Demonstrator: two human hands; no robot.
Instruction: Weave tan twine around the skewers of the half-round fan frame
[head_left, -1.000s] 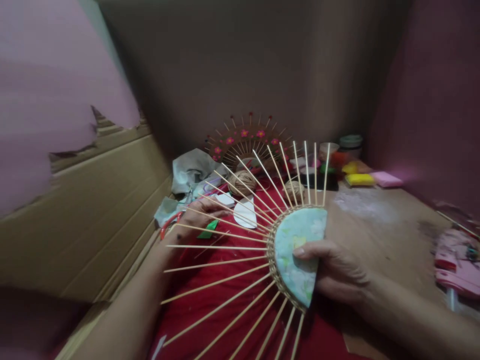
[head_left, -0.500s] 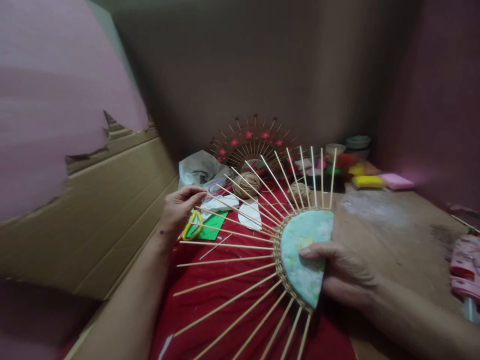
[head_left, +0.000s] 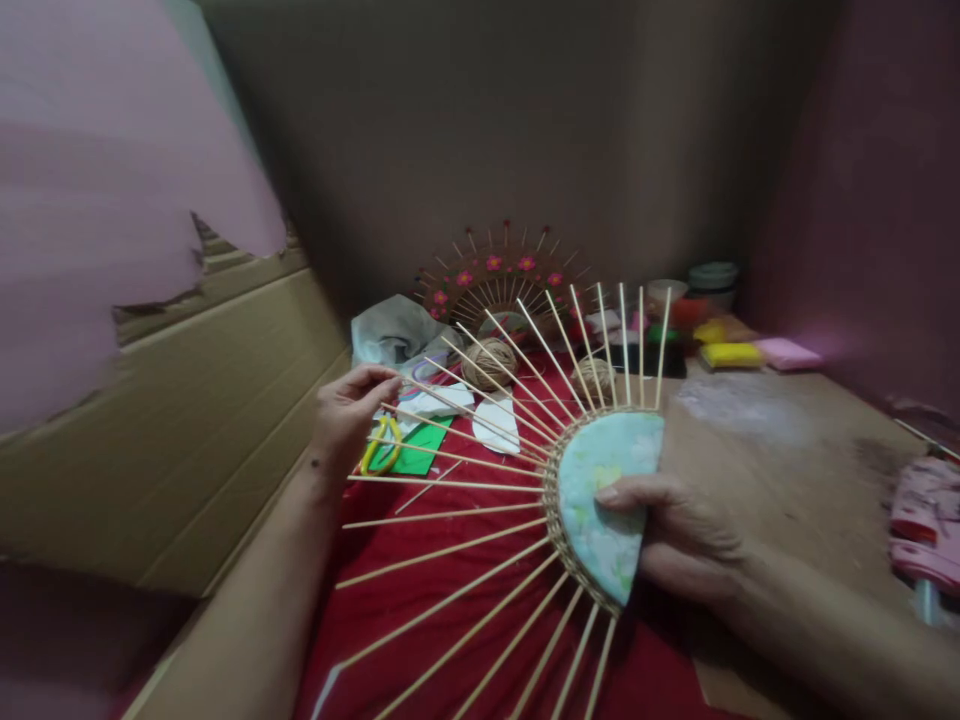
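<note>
A pale blue-green half-circle base is gripped in my right hand, thumb on its face and fingers behind. Twine is woven along its curved edge. Many thin wooden sticks fan out from that edge. At the tip of one upper-left stick my left hand is closed, thumb and forefinger pinching its end. Just below that hand, yellow-handled scissors lie on a green sheet. White cut pieces rest behind the sticks.
Two balls of twine sit behind the fan. Farther back stands a similar fan decorated with pink flowers. Cardboard borders the left. Yellow and pink packets lie back right; a pink glue gun is at far right.
The view has shifted slightly, so everything sits a little farther left and higher. Both hands keep their holds on the fan.
</note>
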